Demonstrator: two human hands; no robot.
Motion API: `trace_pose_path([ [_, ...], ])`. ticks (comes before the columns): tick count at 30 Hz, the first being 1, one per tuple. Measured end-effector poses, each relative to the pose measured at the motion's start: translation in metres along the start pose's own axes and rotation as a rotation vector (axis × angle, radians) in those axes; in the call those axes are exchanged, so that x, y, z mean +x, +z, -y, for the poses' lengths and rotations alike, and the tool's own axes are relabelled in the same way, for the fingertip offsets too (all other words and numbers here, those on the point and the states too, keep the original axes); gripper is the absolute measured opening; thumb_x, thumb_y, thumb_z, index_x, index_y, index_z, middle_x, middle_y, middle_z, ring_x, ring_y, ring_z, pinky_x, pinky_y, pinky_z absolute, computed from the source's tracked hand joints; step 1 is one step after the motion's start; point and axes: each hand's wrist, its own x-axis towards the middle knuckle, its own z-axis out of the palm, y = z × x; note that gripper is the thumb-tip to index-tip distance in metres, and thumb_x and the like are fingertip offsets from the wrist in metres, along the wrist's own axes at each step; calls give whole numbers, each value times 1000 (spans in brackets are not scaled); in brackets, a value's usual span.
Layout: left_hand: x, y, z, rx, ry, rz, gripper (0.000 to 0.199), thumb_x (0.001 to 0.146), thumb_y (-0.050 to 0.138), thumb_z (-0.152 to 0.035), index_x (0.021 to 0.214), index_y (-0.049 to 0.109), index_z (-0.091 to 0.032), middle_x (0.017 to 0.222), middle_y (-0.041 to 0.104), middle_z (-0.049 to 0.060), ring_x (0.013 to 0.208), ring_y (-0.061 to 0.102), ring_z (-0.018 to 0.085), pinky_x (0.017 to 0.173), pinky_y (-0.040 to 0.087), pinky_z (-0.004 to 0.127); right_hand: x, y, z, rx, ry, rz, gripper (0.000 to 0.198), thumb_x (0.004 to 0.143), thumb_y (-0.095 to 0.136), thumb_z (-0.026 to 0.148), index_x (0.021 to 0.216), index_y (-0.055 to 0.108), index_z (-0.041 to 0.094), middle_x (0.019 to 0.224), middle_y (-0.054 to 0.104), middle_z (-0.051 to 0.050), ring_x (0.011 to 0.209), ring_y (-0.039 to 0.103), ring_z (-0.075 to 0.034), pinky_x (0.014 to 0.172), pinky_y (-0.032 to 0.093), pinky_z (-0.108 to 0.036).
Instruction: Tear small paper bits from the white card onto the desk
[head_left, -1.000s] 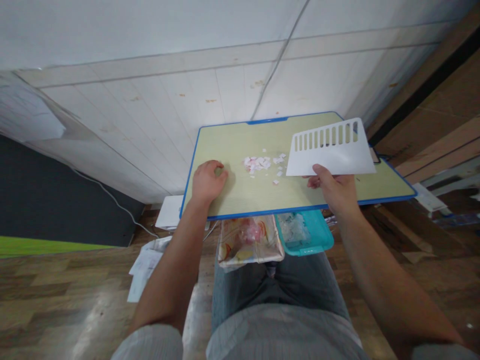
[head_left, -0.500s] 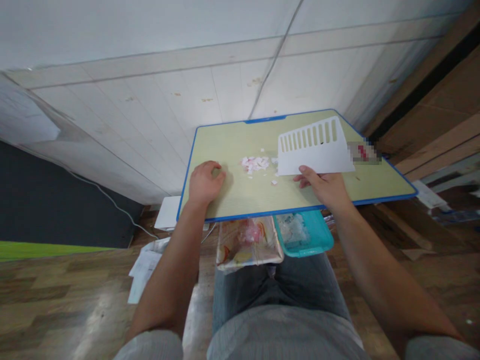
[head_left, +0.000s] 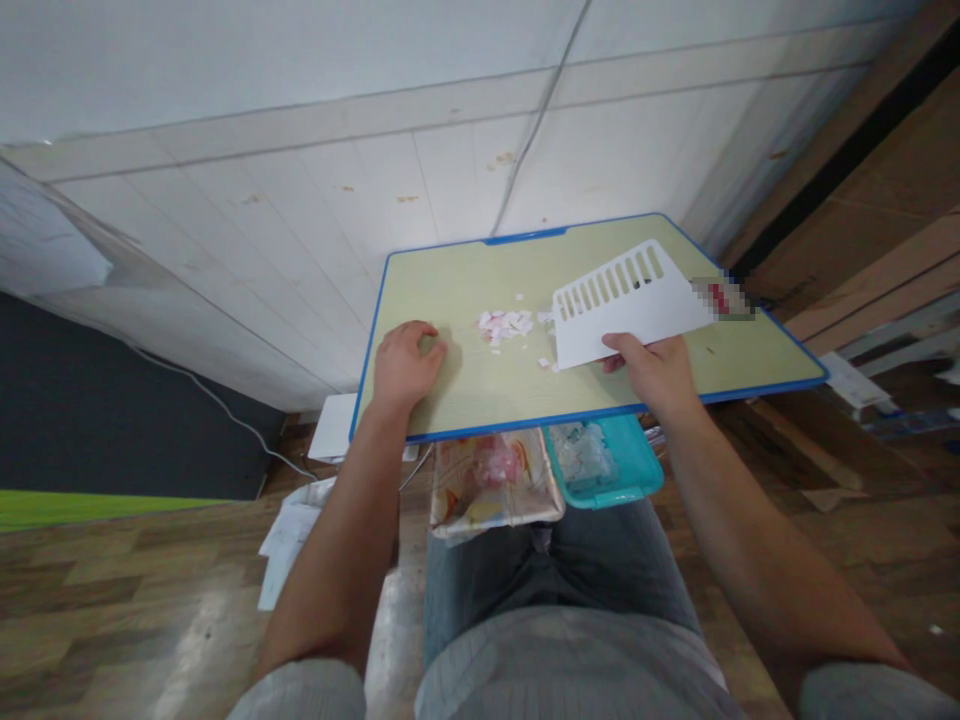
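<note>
1. Head view, my right hand: closed on the white slotted sheet, thumb on its upper face, other fingers underneath. Sheet sits over the right half of the table, slots toward the far edge, plain side toward me. Its left end is just beside a few stray pieces.
2. Head view, my left hand: loosely curled near the table's left edge, a gap showing between thumb and forefinger. No object seen in it. It looks rested on the surface; the palm side is out of sight.
3. Pile of pale pinkish flakes near mid-table, between my hands, nearer the left end of the sheet than my left hand.
4. Hard to make out: a pixelated patch by the table's right edge; a dark item glimpsed through the slots; whether the sheet touches the table. Patterned bin and teal tub are partly hidden under the near edge.
5. Edges: blue rim all round, far edge near the wall. Yellow surface shows between my left hand and the pile, along the near edge between my forearms, and at the far left corner.
</note>
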Motion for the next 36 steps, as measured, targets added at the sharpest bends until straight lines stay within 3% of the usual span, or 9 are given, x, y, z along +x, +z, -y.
trace_pose_path([
  [7,0,1,1,-1,-1,4,19,99,73,-26,115,83,-23,139,87,15,138,77,38,131,56,54,-3,-2,10,120,88,-126,21,61,81,38,67,63,27,58,62,0,48,52,-18,40,42,-32],
  [12,1,2,2,-4,9,-9,19,99,73,-28,114,83,-22,139,88,16,137,78,39,129,57,55,-2,-6,11,151,191,-60,25,54,80,34,72,64,27,58,63,1,45,50,-17,37,40,-30],
  [15,1,2,1,-1,5,-13,19,98,72,-28,113,83,-23,136,88,15,136,78,38,129,58,55,-1,-8,7,194,199,-8,27,55,80,34,75,65,27,57,62,2,43,49,-16,35,37,-29],
  [21,1,1,1,-1,11,-9,19,98,72,-28,113,82,-23,139,88,15,137,78,38,130,57,54,3,-10,-4,223,154,-59,24,62,80,33,75,61,27,60,60,3,44,49,-15,37,39,-28],
  [36,0,-3,-2,-9,-11,1,17,99,72,-26,112,82,-26,141,87,14,140,77,37,132,56,55,2,-8,0,215,220,-40,31,54,76,33,81,61,30,61,59,2,49,46,-18,39,31,-34],
])
